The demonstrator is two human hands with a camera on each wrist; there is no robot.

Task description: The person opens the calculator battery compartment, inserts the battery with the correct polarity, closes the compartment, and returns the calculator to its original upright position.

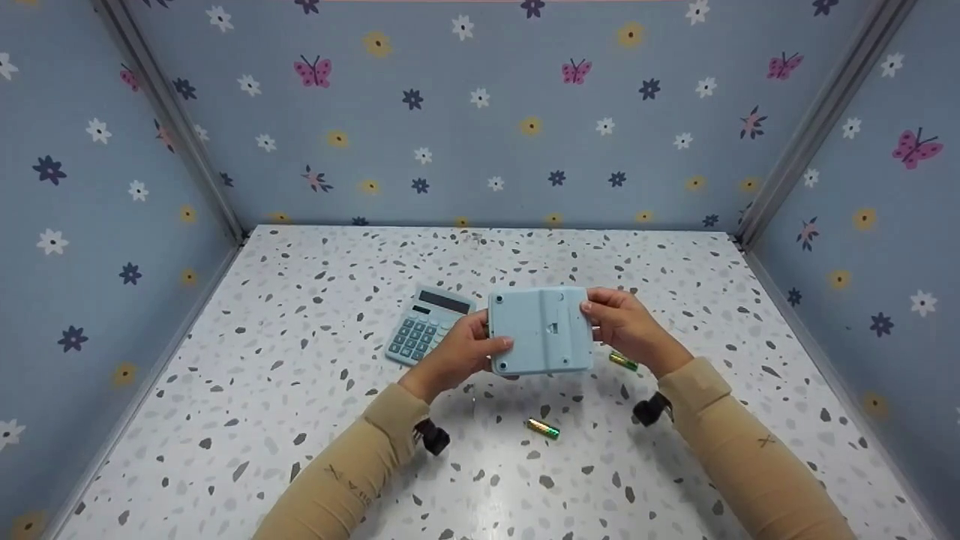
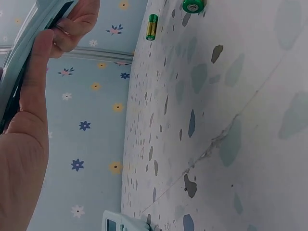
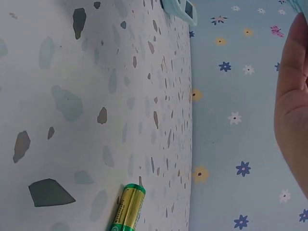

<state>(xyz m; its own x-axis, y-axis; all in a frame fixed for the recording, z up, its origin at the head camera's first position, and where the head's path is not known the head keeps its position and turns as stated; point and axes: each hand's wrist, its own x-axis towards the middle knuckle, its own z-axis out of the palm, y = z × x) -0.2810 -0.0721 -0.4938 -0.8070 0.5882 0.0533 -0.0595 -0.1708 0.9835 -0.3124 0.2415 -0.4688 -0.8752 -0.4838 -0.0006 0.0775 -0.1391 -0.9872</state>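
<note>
With the left hand and right hand pinching the light-blue device at nine and three o'clock, a slack grip could drop it on the six-o'clock green-and-gold battery.

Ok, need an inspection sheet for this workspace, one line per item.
Surface: white speckled table; a thin crack-like line shows in the left wrist view.
Job's things: pale blue device held up, back toward the head camera; calculator face up on the table; two green-and-gold batteries lying apart on the table.
Clutter: nothing seen.
Grippers: left hand and right hand grip opposite sides of the device.
Cables: nothing seen.
Surroundings: blue walls with flower and butterfly print.
</note>
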